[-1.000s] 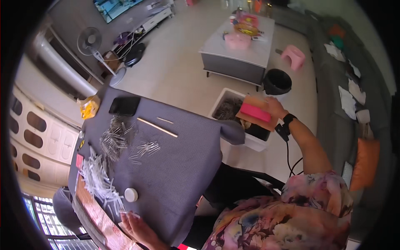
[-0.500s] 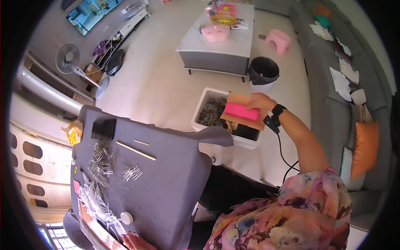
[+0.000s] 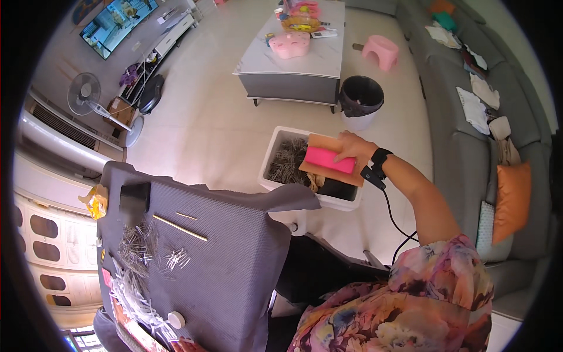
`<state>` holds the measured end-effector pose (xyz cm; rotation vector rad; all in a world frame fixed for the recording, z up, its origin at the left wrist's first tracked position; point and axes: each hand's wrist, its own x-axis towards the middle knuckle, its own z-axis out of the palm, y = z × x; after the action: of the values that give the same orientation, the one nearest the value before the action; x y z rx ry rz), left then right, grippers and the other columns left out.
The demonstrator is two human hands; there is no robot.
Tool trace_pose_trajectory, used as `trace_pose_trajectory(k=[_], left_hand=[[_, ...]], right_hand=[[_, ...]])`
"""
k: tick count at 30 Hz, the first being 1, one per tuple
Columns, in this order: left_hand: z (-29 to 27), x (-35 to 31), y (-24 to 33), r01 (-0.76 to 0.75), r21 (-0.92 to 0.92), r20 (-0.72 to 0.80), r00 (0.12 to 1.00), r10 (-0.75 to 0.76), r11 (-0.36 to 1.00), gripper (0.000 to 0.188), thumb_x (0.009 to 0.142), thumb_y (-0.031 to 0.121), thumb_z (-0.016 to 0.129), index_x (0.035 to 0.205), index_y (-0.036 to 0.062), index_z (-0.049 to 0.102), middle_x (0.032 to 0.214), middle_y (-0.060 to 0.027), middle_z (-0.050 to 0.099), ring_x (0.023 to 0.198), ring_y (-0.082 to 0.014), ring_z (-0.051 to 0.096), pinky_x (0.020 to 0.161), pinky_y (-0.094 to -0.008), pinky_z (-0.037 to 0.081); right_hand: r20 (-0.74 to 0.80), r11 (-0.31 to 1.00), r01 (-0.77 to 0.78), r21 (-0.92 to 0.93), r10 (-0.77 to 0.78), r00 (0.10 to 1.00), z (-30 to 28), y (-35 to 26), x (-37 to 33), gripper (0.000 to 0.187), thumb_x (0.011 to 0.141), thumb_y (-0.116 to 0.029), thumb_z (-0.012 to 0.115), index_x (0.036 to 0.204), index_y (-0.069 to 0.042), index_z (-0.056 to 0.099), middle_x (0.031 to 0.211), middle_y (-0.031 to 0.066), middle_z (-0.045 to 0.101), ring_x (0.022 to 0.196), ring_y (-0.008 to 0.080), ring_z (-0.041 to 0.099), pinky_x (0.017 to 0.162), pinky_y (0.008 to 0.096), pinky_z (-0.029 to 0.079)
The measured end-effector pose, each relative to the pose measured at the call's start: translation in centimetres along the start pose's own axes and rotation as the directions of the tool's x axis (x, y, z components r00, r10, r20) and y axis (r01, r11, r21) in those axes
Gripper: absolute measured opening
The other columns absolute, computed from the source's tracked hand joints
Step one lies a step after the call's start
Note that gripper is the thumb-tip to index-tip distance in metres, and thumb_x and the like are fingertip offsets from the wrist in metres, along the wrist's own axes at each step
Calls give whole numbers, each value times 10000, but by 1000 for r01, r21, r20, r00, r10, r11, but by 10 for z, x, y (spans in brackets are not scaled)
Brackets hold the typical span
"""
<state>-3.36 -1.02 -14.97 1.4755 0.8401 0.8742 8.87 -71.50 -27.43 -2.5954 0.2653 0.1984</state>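
Note:
Over a white bin (image 3: 268, 157) on the floor, my right hand (image 3: 355, 149) is closed on a bright pink rectangular piece (image 3: 329, 159) that lies against an orange-brown sheet (image 3: 324, 142). Many thin metallic pins (image 3: 288, 162) fill the bin's left part; something black (image 3: 333, 190) lies in its right part, with crumpled tan paper beside it. At the lower edge, my left hand (image 3: 187, 346) shows only as a sliver of fingers near white strips (image 3: 136, 299) on the grey-covered table (image 3: 229, 258). Its grip is cut off from view.
On the table lie thin pins (image 3: 138, 243), a smaller pin pile (image 3: 176, 258), a wooden stick (image 3: 180, 227), a black tray (image 3: 135, 198) and a white round lid (image 3: 176, 320). Beyond stand a black-lined trash bin (image 3: 361, 97), coffee table (image 3: 293, 82) and pink stool (image 3: 381, 51). A sofa (image 3: 451, 88) runs along the right.
The view has shifted slightly, so most things sit a little further left. My right hand still holds the pink piece and sheet over the bin. Less of my left hand shows.

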Motion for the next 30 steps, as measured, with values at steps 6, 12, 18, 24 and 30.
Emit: trace_pose_trajectory(k=[6,12,18,24,30], left_hand=[[4,-4,2,-16,6,19,1000,16,1000,147,778,81,553,858,-37,591,1001,-261,563,925,-386,531,817,-491,411],[10,-7,1,-20,3,25,999,20,1000,147,774,85,554,841,-40,595,1004,-265,560,938,-394,525,826,-493,406],[8,-8,2,-18,-3,18,1000,18,1000,149,769,88,555,825,-43,600,1007,-270,557,951,-402,519,835,-494,402],[8,-11,6,-29,-12,-35,999,29,999,152,765,91,556,812,-45,604,1009,-274,555,961,-409,513,843,-495,399],[5,-16,11,-20,38,87,996,17,999,174,768,121,579,853,-28,611,1037,-264,551,984,-399,508,874,-484,386]], right_hand=[[-27,993,-78,-85,76,997,5,-8,-8,791,492,-461,754,1050,20,465,1067,221,491,935,384,517,804,435,427],[8,981,-189,-43,190,982,-2,-24,-8,818,460,-448,772,1063,4,455,1045,230,510,921,382,545,765,430,452],[-33,970,-241,-14,241,970,-14,-28,-11,847,427,-457,775,1075,3,482,949,234,565,915,372,563,760,406,458],[166,972,-231,-29,233,958,-25,-34,-4,658,451,-393,794,907,32,583,842,229,603,778,299,609,661,399,464],[355,686,-385,618,193,915,-44,-51,-29,509,553,-78,756,981,83,532,815,156,574,710,248,571,556,386,461]])
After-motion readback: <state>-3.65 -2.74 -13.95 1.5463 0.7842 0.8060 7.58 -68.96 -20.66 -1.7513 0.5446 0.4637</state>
